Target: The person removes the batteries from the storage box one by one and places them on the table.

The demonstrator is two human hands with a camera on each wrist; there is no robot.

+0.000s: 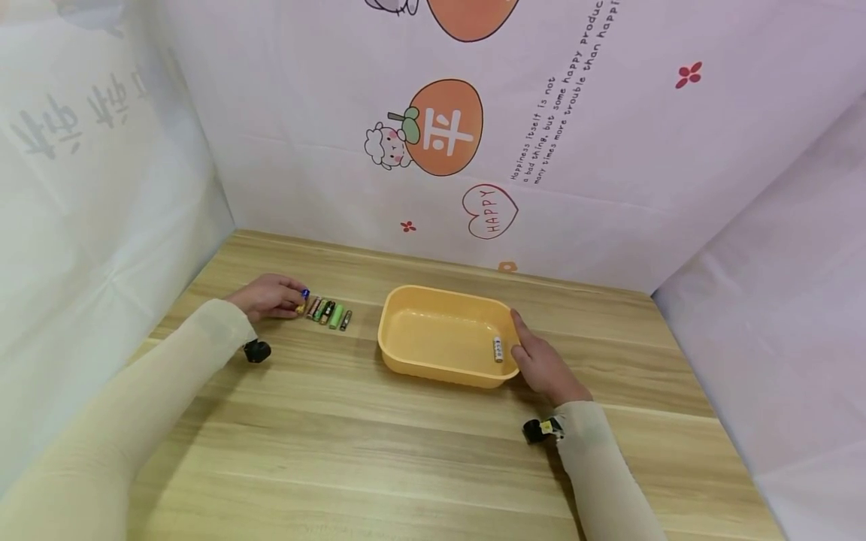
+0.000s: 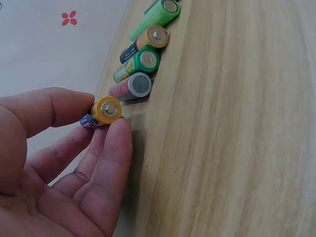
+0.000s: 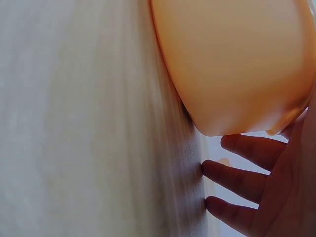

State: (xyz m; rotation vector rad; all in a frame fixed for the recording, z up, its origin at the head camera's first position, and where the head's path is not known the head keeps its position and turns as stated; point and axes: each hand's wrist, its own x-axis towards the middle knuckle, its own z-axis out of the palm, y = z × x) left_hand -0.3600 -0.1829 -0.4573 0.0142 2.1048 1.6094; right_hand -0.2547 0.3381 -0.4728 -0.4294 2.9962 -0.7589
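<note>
My left hand point(image 1: 271, 295) pinches a blue and yellow battery point(image 2: 106, 110) between thumb and fingers, at the left end of a row of several batteries. In the left wrist view that row includes a grey-ended battery point(image 2: 132, 86), a green one point(image 2: 140, 64), a black and copper one point(image 2: 150, 38) and a light green one point(image 2: 157, 19). On the right, my right hand point(image 1: 546, 368) grips the right end of a yellow plastic basin point(image 1: 433, 371), thumb over the rim and other fingers outside. Inside the basin, by that end, lies a white battery point(image 1: 498, 350).
The wooden table point(image 1: 352, 458) carries everything. Printed white cloth point(image 1: 311, 150) hangs behind it and on both sides. A small black camera point(image 1: 257, 351) sits at the left wrist, another point(image 1: 537, 430) at the right.
</note>
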